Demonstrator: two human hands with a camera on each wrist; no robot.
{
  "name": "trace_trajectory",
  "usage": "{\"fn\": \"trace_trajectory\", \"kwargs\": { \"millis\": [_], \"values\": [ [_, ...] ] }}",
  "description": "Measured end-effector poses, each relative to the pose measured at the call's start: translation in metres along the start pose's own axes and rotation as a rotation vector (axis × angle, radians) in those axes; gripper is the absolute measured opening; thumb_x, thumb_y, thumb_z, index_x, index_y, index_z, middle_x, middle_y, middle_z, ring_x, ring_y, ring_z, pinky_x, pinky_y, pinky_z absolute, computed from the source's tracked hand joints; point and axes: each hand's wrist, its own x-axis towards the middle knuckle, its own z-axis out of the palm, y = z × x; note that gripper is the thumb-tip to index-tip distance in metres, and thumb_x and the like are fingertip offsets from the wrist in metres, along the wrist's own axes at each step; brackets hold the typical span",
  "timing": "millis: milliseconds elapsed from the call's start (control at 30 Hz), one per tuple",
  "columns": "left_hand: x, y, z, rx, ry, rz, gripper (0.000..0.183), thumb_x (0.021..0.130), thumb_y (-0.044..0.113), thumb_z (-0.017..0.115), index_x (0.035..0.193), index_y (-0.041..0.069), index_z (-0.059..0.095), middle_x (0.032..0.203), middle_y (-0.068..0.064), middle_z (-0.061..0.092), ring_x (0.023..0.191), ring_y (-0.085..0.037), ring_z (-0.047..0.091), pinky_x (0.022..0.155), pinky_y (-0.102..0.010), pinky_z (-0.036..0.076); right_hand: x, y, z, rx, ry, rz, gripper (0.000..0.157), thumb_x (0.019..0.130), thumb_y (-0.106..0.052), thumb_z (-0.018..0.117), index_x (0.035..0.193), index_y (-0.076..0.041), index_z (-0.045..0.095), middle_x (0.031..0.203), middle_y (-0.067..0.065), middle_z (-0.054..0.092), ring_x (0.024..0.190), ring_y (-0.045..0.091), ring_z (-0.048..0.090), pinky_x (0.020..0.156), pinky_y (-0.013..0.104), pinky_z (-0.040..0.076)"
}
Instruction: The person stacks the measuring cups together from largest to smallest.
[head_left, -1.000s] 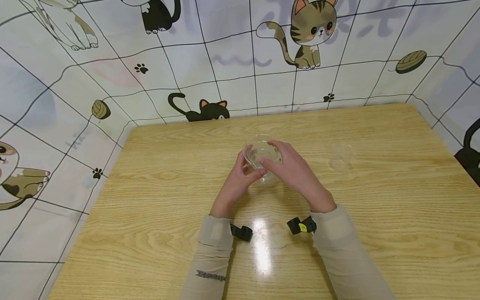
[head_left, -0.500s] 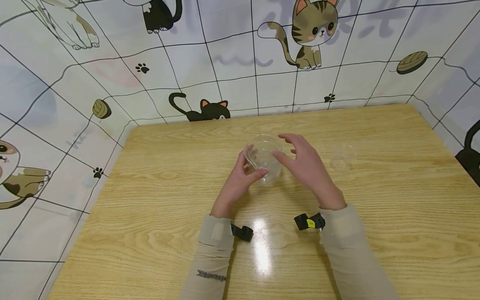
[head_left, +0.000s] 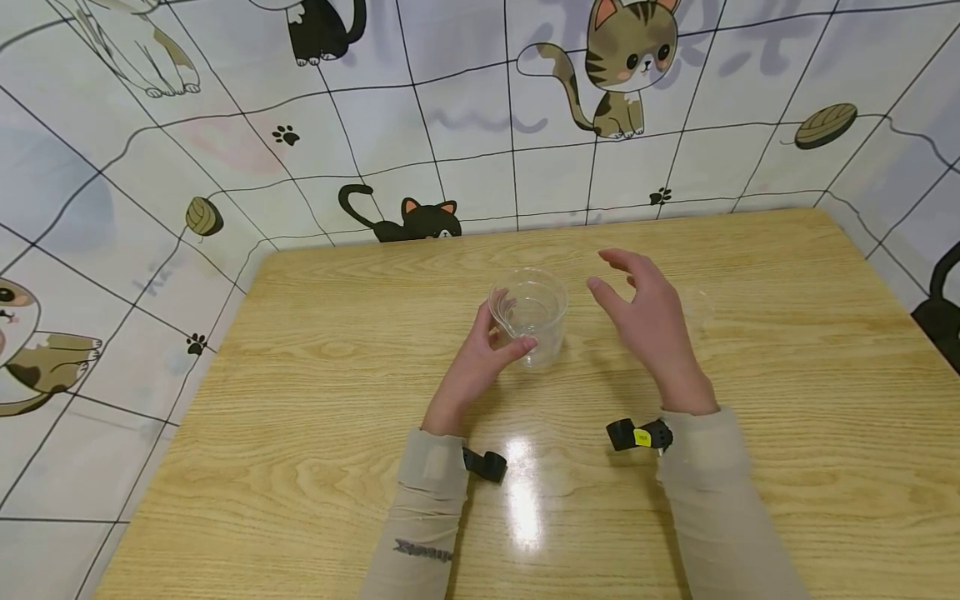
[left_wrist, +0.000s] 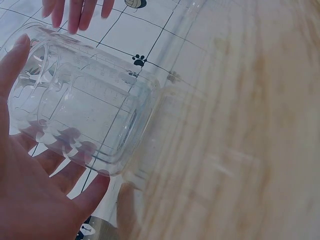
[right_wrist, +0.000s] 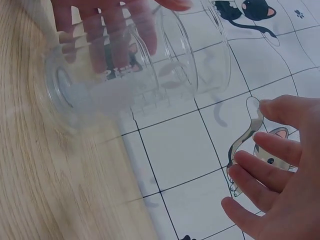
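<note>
A clear glass beaker (head_left: 547,333) stands upright on the table, with another rim showing inside it, like a smaller beaker nested in it. My left hand (head_left: 474,367) grips its left side, thumb across the front and fingers round the back. Through the glass (left_wrist: 95,105) in the left wrist view those fingers show along the far wall. My right hand (head_left: 648,321) is in the air to the beaker's right, apart from it, holding nothing. In the right wrist view its fingers (right_wrist: 260,177) are spread and loosely bent, and the beaker (right_wrist: 115,90) carries pale printed markings.
Behind my right hand a small clear vessel (head_left: 699,307) stands on the wooden table (head_left: 315,400), mostly hidden. A wall covering (head_left: 465,125) with cats and grid lines rises along the back edge and both sides.
My right hand has left the beaker's rim and moved right, now overlapping the small clear vessel there. The left hand keeps its grip, and the beaker has stayed in place.
</note>
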Motion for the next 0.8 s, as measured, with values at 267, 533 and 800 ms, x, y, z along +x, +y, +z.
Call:
{"fn": "trace_trajectory", "kwargs": {
  "millis": [267, 533, 800],
  "values": [
    [-0.001, 0.000, 0.000, 0.001, 0.007, 0.012, 0.080, 0.070, 0.055, 0.067, 0.133, 0.048, 0.018, 0.136, 0.007, 0.033, 0.121, -0.028, 0.038, 0.091, -0.045, 0.037, 0.001, 0.002, -0.008, 0.058, 0.087, 0.011, 0.052, 0.088, -0.041, 0.052, 0.132, -0.016, 0.041, 0.126, 0.000, 0.048, 0.117, 0.017, 0.042, 0.098, 0.036, 0.031],
    [0.000, -0.001, 0.000, -0.010, 0.003, 0.019, 0.080, 0.070, 0.054, 0.067, 0.134, 0.047, 0.018, 0.137, 0.003, 0.034, 0.121, -0.027, 0.038, 0.091, -0.044, 0.038, 0.001, 0.008, -0.013, 0.123, 0.133, 0.040, 0.050, 0.088, -0.037, 0.052, 0.134, -0.024, 0.036, 0.124, 0.000, 0.049, 0.115, 0.016, 0.044, 0.096, 0.035, 0.034],
    [-0.001, 0.000, 0.000, -0.011, 0.003, 0.015, 0.082, 0.070, 0.054, 0.067, 0.135, 0.046, 0.018, 0.137, 0.002, 0.034, 0.121, -0.027, 0.038, 0.091, -0.043, 0.038, 0.002, 0.016, -0.018, 0.184, 0.240, 0.077, 0.046, 0.089, -0.030, 0.053, 0.132, -0.022, 0.039, 0.123, 0.001, 0.049, 0.114, 0.015, 0.044, 0.095, 0.033, 0.035]
  ]
}}
